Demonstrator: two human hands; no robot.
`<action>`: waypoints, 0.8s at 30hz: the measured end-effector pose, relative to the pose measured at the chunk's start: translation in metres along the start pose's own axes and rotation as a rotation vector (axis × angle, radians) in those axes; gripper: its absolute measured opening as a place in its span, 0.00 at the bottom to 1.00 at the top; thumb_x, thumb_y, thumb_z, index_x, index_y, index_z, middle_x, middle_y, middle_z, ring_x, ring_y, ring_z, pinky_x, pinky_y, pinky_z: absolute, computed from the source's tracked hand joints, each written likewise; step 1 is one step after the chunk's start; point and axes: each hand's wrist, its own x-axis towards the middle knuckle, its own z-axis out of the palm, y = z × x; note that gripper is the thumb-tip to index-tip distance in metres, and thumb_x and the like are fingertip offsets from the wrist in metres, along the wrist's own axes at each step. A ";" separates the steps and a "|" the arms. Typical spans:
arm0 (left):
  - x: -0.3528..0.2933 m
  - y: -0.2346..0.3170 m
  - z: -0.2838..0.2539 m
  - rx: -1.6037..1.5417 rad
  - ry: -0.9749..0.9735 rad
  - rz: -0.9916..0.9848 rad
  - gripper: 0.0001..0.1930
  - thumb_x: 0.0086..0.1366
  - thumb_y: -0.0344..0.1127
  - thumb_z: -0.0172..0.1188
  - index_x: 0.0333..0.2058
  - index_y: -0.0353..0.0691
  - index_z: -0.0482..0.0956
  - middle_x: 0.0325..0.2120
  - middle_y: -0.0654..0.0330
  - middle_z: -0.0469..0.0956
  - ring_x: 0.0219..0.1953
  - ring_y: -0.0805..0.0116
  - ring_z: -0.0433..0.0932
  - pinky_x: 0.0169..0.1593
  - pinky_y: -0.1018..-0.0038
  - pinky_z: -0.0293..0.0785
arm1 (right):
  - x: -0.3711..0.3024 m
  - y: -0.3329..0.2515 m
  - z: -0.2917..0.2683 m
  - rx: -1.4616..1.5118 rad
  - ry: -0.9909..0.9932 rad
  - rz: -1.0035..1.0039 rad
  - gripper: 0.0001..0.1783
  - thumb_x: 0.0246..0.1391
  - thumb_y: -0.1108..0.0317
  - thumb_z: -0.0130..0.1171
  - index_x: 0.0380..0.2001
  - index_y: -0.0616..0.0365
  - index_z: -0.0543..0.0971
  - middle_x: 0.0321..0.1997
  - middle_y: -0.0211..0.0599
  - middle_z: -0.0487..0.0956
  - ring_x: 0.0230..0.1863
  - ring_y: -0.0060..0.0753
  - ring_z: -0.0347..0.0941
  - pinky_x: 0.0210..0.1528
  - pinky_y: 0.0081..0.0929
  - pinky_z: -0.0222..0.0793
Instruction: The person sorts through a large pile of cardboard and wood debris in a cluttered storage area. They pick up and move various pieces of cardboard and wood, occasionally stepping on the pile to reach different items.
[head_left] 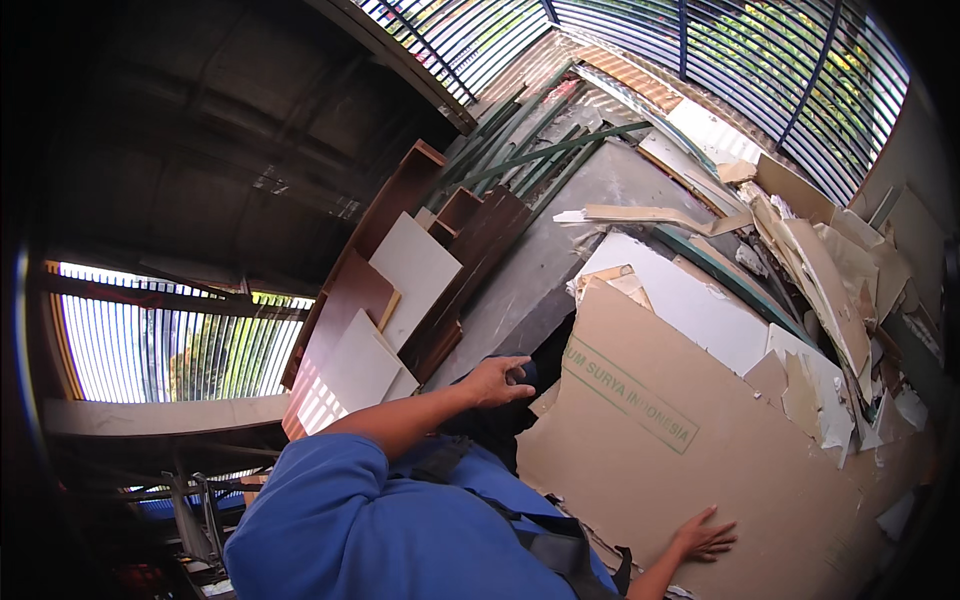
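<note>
A large, brown-faced sheet of plasterboard [600, 450] with a green printed stamp and ragged edges lies at the right of my body. On its lower part rests my right hand [705, 537], flat, with the fingers spread. My left hand [497, 380] is in front of my waist, beside my dark trousers, apart from the board. Its fingers are loosely curled with a gap to the thumb, and I see nothing in it. Part of its palm side is hidden.
Broken plasterboard pieces [835, 290] are heaped along the right, with a green beam [735, 283] among them. Green metal lengths [540, 150] lie at the back. Brown and white panels [415, 280] lean at the left. Slatted bars [740, 60] enclose the far side above the grey floor [510, 290].
</note>
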 end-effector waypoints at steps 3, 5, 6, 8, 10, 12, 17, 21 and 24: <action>-0.015 0.003 -0.056 0.004 0.248 0.117 0.35 0.59 0.46 0.70 0.62 0.37 0.71 0.44 0.51 0.82 0.41 0.63 0.81 0.49 0.70 0.77 | -0.001 -0.002 0.000 0.016 0.002 0.007 0.47 0.60 0.27 0.39 0.74 0.42 0.54 0.79 0.43 0.49 0.78 0.50 0.42 0.72 0.63 0.38; -0.023 -0.007 -0.091 -0.080 0.437 0.057 0.32 0.60 0.43 0.70 0.60 0.36 0.73 0.41 0.53 0.82 0.38 0.68 0.80 0.47 0.72 0.77 | 0.000 -0.006 0.003 0.017 0.009 0.014 0.47 0.60 0.27 0.39 0.74 0.43 0.54 0.79 0.42 0.49 0.78 0.49 0.43 0.72 0.63 0.39; -0.029 -0.022 -0.107 -0.098 0.507 0.020 0.32 0.60 0.43 0.70 0.60 0.36 0.73 0.41 0.53 0.82 0.37 0.69 0.80 0.47 0.73 0.77 | 0.000 -0.007 0.007 0.014 0.015 0.016 0.47 0.60 0.28 0.40 0.74 0.43 0.54 0.79 0.42 0.49 0.78 0.49 0.43 0.72 0.63 0.39; -0.035 -0.054 -0.134 -0.101 0.602 -0.025 0.32 0.60 0.43 0.70 0.59 0.35 0.74 0.40 0.54 0.83 0.37 0.69 0.81 0.46 0.73 0.78 | 0.003 -0.005 0.011 0.024 0.034 0.039 0.47 0.60 0.28 0.40 0.74 0.43 0.54 0.79 0.41 0.49 0.78 0.47 0.43 0.72 0.62 0.39; -0.042 -0.084 -0.161 -0.082 0.627 -0.108 0.32 0.60 0.44 0.70 0.59 0.34 0.74 0.39 0.55 0.84 0.37 0.69 0.81 0.46 0.73 0.77 | -0.001 -0.007 0.008 0.013 0.037 0.044 0.47 0.60 0.27 0.40 0.74 0.43 0.54 0.79 0.41 0.48 0.79 0.46 0.42 0.73 0.61 0.39; -0.043 -0.112 -0.181 -0.091 0.634 -0.199 0.32 0.60 0.45 0.69 0.59 0.33 0.74 0.39 0.55 0.84 0.38 0.69 0.82 0.47 0.73 0.77 | -0.005 -0.006 -0.002 -0.033 -0.001 0.062 0.47 0.60 0.27 0.39 0.74 0.43 0.54 0.79 0.40 0.47 0.79 0.45 0.42 0.73 0.61 0.39; -0.060 -0.209 -0.209 -0.213 0.599 -0.344 0.35 0.60 0.49 0.69 0.60 0.32 0.73 0.39 0.55 0.84 0.40 0.69 0.82 0.48 0.72 0.76 | -0.040 -0.042 -0.075 -0.103 -0.217 0.060 0.45 0.63 0.29 0.37 0.74 0.44 0.52 0.79 0.43 0.45 0.78 0.49 0.41 0.72 0.61 0.44; -0.041 -0.250 -0.268 -0.178 0.450 -0.304 0.36 0.60 0.50 0.69 0.60 0.32 0.72 0.39 0.55 0.84 0.41 0.67 0.82 0.49 0.70 0.76 | -0.042 -0.071 -0.114 -0.218 -0.324 0.089 0.44 0.62 0.37 0.47 0.73 0.47 0.54 0.78 0.48 0.47 0.77 0.49 0.46 0.71 0.60 0.50; -0.025 -0.254 -0.349 -0.170 0.465 -0.237 0.35 0.62 0.48 0.68 0.60 0.30 0.71 0.39 0.53 0.84 0.40 0.68 0.82 0.47 0.72 0.77 | -0.081 -0.071 -0.143 -0.133 -0.407 0.014 0.42 0.61 0.43 0.54 0.71 0.54 0.59 0.77 0.52 0.50 0.74 0.52 0.52 0.69 0.55 0.56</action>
